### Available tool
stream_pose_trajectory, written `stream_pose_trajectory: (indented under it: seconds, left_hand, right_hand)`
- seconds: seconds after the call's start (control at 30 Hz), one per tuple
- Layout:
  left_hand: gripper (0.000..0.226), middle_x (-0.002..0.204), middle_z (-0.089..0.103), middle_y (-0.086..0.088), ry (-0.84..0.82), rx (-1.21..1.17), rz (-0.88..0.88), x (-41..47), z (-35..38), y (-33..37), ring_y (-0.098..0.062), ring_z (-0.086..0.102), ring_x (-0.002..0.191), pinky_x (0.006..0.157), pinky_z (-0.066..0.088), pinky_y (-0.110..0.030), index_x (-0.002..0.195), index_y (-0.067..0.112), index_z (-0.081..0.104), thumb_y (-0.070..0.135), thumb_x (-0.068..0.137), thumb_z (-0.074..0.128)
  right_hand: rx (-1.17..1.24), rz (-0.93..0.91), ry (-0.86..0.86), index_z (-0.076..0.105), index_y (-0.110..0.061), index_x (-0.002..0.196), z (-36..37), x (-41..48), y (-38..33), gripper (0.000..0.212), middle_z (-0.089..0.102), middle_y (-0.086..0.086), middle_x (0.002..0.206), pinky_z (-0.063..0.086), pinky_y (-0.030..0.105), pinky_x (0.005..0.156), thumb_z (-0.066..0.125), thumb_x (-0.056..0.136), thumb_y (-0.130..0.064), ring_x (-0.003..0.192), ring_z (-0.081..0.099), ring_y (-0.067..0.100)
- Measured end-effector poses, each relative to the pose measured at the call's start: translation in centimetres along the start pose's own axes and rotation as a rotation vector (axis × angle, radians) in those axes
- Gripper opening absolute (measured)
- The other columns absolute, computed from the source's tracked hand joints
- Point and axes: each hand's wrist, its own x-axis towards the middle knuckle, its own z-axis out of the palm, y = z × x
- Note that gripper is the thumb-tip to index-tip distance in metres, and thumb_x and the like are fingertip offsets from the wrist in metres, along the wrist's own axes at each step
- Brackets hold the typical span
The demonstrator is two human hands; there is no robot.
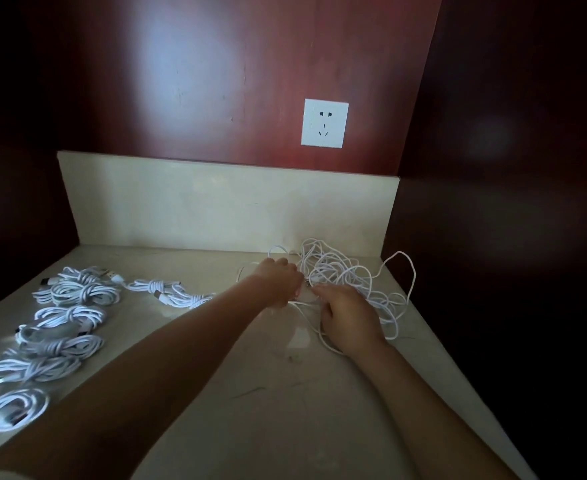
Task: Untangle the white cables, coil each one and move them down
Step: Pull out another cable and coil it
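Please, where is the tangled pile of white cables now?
In the head view, the tangled pile of white cables lies at the far right of the stone counter, below the wall socket, with both hands at its near edge.

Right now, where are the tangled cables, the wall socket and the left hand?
tangled cables [350, 271]: head view, middle of the loose pile.
wall socket [325, 123]: head view, plate centre.
left hand [281, 282]: head view, back of hand.

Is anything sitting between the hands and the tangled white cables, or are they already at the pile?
Nothing visible stands between them. The left hand and right hand are already at the near-left edge of the tangled cables on the counter, with strands running under the fingers. The coiled cables lie far left, out of the way.
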Motion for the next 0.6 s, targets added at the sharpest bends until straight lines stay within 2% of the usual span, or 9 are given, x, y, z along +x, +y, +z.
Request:
stream_pose_trajectory:
  seconds: [0.07, 0.17, 0.2, 0.23, 0.3, 0.37, 0.4, 0.5, 0.6]
  left_hand:
    - [0.026, 0.124, 0.056, -0.005, 0.164, -0.084, -0.012, -1.0, 0.6, 0.2, -0.026, 0.050, 0.118, 0.096, 0.038, -0.036, 0.120, 0.017, 0.050, 0.014, 0.094, 0.049]
    - [0.016, 0.104, 0.063, -0.007, 0.515, -0.462, -0.108, -2.9, 1.0, 0.1, -0.031, 0.058, 0.099, 0.082, 0.042, -0.038, 0.107, 0.015, 0.053, 0.011, 0.093, 0.045]
    - [0.015, 0.100, 0.064, -0.006, 0.582, -0.598, -0.161, -3.7, 0.7, 0.1, -0.029, 0.059, 0.095, 0.079, 0.043, -0.038, 0.106, 0.015, 0.054, 0.014, 0.095, 0.044]
    - [0.016, 0.098, 0.063, -0.004, 0.598, -0.708, -0.216, -4.4, 0.3, 0.0, -0.026, 0.059, 0.091, 0.079, 0.044, -0.037, 0.107, 0.016, 0.056, 0.019, 0.097, 0.044]
    - [0.019, 0.092, 0.062, 0.003, 0.544, -0.778, -0.273, -5.6, -0.5, -0.4, -0.017, 0.058, 0.085, 0.076, 0.044, -0.032, 0.103, 0.021, 0.062, 0.031, 0.099, 0.046]
    - [0.021, 0.079, 0.062, 0.014, 0.524, -0.864, -0.265, -6.7, -0.8, -0.9, -0.008, 0.058, 0.077, 0.071, 0.044, -0.025, 0.085, 0.026, 0.066, 0.032, 0.099, 0.051]
    - [0.024, 0.073, 0.062, 0.018, 0.550, -0.984, -0.268, -7.3, -0.8, -1.1, -0.003, 0.059, 0.074, 0.069, 0.043, -0.020, 0.078, 0.027, 0.065, 0.028, 0.099, 0.053]
    - [0.032, 0.055, 0.058, 0.019, 0.668, -1.428, -0.346, -8.7, -0.4, -1.3, 0.006, 0.054, 0.060, 0.065, 0.040, -0.012, 0.069, 0.019, 0.065, 0.016, 0.099, 0.054]
    - [0.035, 0.054, 0.048, 0.010, 0.664, -1.682, -0.452, -9.4, 0.0, -1.5, -0.004, 0.044, 0.054, 0.062, 0.039, -0.020, 0.066, 0.017, 0.068, 0.022, 0.098, 0.055]
  right_hand:
    - [0.048, 0.007, 0.022, 0.060, -0.026, 0.131, -0.1, -0.3, 0.0, 0.050, 0.066, -0.003, 0.123, 0.052, 0.036, 0.089, 0.047, 0.086, -0.008, 0.113, 0.059, 0.021]
    - [0.142, 0.053, 0.028, 0.045, -0.025, 0.145, -0.3, -0.6, -0.2, 0.060, 0.063, 0.005, 0.125, 0.052, 0.039, 0.086, 0.050, 0.088, -0.009, 0.111, 0.058, 0.026]
    - [0.152, 0.073, 0.026, 0.040, -0.026, 0.147, -0.3, -0.6, -0.4, 0.062, 0.063, 0.007, 0.123, 0.052, 0.039, 0.084, 0.050, 0.088, -0.012, 0.111, 0.057, 0.027]
    - [0.144, 0.083, 0.034, 0.037, -0.027, 0.148, -0.2, -0.5, -0.7, 0.062, 0.063, 0.008, 0.121, 0.052, 0.039, 0.085, 0.051, 0.089, -0.015, 0.111, 0.056, 0.027]
    - [0.136, 0.057, 0.084, 0.040, -0.025, 0.147, -0.3, 0.0, -1.7, 0.058, 0.061, 0.004, 0.125, 0.048, 0.038, 0.092, 0.053, 0.091, -0.019, 0.118, 0.051, 0.025]
    - [0.136, -0.022, 0.142, 0.050, -0.022, 0.141, -0.3, 0.7, -3.1, 0.049, 0.056, 0.000, 0.134, 0.042, 0.035, 0.099, 0.053, 0.092, -0.020, 0.127, 0.045, 0.022]
    - [0.135, -0.055, 0.156, 0.056, -0.023, 0.135, -0.2, 1.0, -4.0, 0.042, 0.056, -0.001, 0.133, 0.041, 0.035, 0.098, 0.051, 0.093, -0.022, 0.126, 0.045, 0.021]
    - [0.173, -0.128, 0.220, 0.065, -0.022, 0.119, 0.6, 1.8, -6.1, 0.034, 0.064, -0.002, 0.115, 0.044, 0.038, 0.092, 0.043, 0.094, -0.029, 0.111, 0.051, 0.022]
    - [0.247, -0.168, 0.212, 0.065, -0.024, 0.105, 2.1, 2.3, -7.3, 0.030, 0.065, -0.006, 0.097, 0.043, 0.036, 0.082, 0.038, 0.099, -0.035, 0.093, 0.055, 0.017]
